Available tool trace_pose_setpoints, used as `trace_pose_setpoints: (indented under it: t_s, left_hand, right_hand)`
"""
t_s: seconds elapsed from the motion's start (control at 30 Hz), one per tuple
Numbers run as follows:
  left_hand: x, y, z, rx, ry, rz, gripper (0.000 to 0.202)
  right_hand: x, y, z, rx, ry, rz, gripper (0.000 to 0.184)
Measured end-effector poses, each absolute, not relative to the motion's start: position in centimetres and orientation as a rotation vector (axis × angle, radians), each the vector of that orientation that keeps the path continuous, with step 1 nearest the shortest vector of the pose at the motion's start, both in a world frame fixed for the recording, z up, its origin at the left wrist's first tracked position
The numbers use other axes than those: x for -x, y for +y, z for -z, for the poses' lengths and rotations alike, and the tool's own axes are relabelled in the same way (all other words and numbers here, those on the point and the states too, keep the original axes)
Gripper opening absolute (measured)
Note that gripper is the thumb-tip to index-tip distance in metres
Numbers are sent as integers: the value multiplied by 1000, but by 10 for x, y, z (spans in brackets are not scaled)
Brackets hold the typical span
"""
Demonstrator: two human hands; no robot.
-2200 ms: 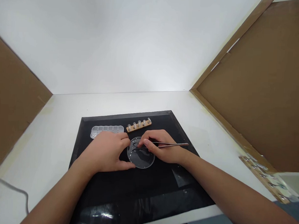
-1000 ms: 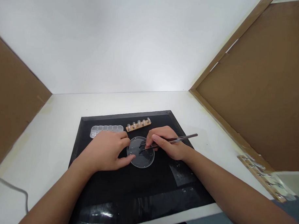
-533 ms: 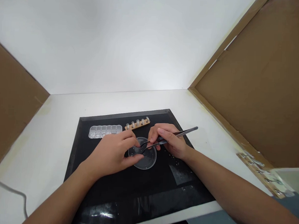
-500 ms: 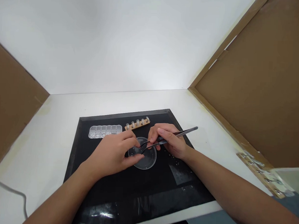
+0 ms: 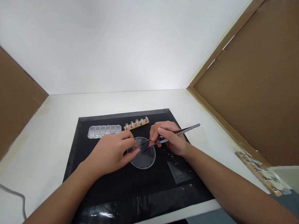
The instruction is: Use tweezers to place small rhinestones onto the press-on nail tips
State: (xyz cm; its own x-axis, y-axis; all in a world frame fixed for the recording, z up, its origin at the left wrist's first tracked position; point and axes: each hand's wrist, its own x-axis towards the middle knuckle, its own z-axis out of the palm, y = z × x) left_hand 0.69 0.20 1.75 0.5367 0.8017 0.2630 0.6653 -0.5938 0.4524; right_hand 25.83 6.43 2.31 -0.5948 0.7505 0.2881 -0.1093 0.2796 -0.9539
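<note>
My right hand (image 5: 169, 137) holds a pair of tweezers (image 5: 188, 128), fingers wrapped round the middle. Their two dark, bent tips point left and stand apart above a round clear dish (image 5: 147, 162). At the dish's left side, my left hand (image 5: 115, 153) is closed in a pinch, thumb and forefinger close together near the tweezer tips. Whatever sits in that pinch, if anything, is too small to make out. A few tiny bright specks show on the dish.
On the black mat (image 5: 127, 196) lie a clear compartment box (image 5: 104, 131) with small shiny pieces, a wooden strip (image 5: 136, 124) with several clear pegs, and scattered bits (image 5: 176, 160). Another strip (image 5: 259, 173) lies at the right edge. Cardboard walls (image 5: 253, 86) flank the table.
My left thumb and forefinger have come closer together. The tweezers have drawn slightly right, so their tips now sit apart from my left fingers.
</note>
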Motion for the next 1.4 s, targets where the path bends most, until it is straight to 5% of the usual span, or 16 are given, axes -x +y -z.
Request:
trace_pose_setpoints:
  t_s: [0.67,1.17,1.4]
  left_hand:
    - [-8,0,-17,-2497,1227,-688,8]
    - [-3,8,-16,-2668,1380,-376,42]
    - [-1,7,-20,-2700,1484,-310,42]
  right_hand:
    - [-261,63,-20,517,-1910,-1347,40]
    - [-263,73,-29,504,-2473,-956,43]
    - [-265,73,-31,433,-2550,-803,35]
